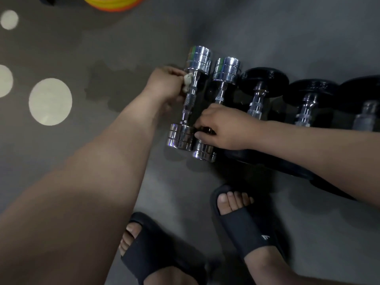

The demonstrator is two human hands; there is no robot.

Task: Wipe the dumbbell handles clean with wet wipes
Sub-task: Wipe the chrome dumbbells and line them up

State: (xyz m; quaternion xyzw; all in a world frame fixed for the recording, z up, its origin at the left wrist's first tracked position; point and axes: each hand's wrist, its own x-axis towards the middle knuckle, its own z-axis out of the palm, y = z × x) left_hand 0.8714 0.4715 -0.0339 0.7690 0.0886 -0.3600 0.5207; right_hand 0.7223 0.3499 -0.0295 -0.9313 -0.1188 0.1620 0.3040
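The left grip [164, 83] pinches a crumpled pale wet wipe [187, 82] against the upper handle of the leftmost shiny chrome dumbbell [190, 99]. The right grip [222, 128] curls round the lower handle of the second chrome dumbbell [226, 70], just beside it. Two chrome dumbbells and three black-plated dumbbells [259, 79] lie in a row on the grey floor [267, 27], near two black slide sandals [244, 223].

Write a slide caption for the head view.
Left hand presses wet wipe to chrome dumbbell handle; right hand rests over the next dumbbell.
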